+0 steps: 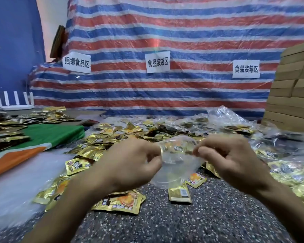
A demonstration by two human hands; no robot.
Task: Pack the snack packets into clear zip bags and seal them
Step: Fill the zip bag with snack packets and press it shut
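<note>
I hold a clear zip bag [178, 162] up between both hands, above the speckled floor. My left hand [130, 162] pinches its left edge and my right hand [230, 156] pinches its right edge near the top. The bag hangs crumpled; whether anything is inside it is unclear. Gold snack packets [119, 202] lie loose on the floor under and around my hands, and a larger heap [130, 132] spreads behind them.
Filled clear bags [235, 123] pile up at the right. A green and orange cloth [47, 135] and a white sheet [16, 181] lie at the left. Stacked cardboard [295, 88] rises at the far right, before a striped tarp [165, 41] with paper labels.
</note>
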